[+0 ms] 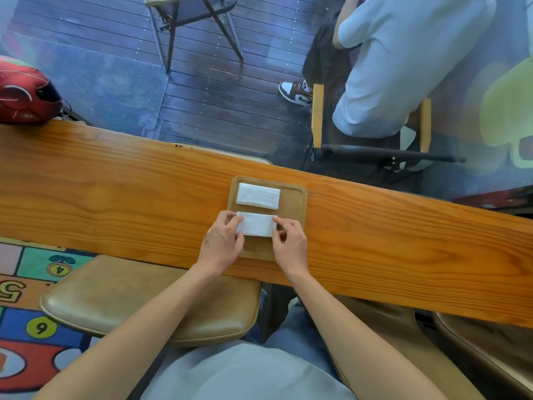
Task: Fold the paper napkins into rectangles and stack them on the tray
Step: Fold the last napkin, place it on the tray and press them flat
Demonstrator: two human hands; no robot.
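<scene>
One head-worn wide-angle cam, looking fwd and steeply down. Close over the worktop [115,192], which runs diagonally across mid-frame; the wearer's forearms enter from the bottom edge. Beyond the far edge it sees floor [219,90]. Edges bend w/ lens distortion.

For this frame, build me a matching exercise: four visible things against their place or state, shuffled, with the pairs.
Things:
1. far napkin
2. near napkin
3. helmet
4. tray

Place or state:
A. red, at the table's far left end
B. pinched at both ends by the left hand and right hand
C. wooden, holds both napkins
D. lies untouched

Pairs: 1-D, 2-B, 3-A, 4-C
</scene>
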